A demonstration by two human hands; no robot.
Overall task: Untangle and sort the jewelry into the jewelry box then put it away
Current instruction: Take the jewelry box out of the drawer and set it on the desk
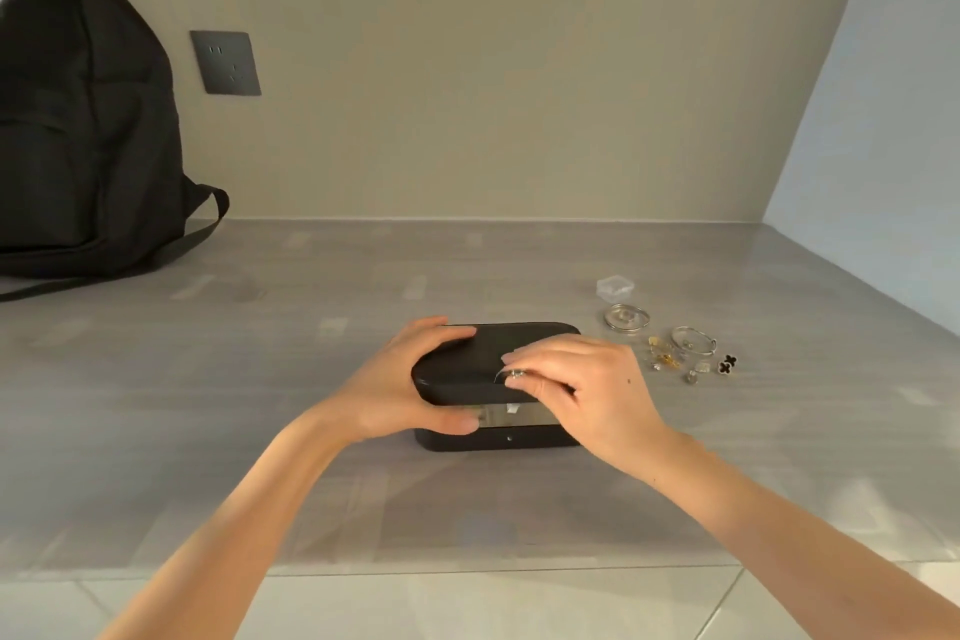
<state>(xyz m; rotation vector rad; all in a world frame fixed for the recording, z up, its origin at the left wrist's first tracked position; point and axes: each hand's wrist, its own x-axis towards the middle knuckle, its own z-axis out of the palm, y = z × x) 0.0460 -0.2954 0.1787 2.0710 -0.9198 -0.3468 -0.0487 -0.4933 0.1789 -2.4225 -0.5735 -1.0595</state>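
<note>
We hold the black rounded-rectangle jewelry box [498, 353] on the grey table [260, 353], long axis left to right, front towards us.
Our left hand [410, 379] grips its left end, thumb in front; our right hand [587, 379] pinches a small silver piece [511, 373] above the lid. Loose jewelry [670, 353] lies nearby.

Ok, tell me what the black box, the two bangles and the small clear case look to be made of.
Black box: matte, soft-looking skin with rounded corners, perhaps faux leather or fabric. Bangles: silver-toned metal, polished, with bright glints. Small clear case: likely plastic, with see-through, faintly glossy walls.
</note>
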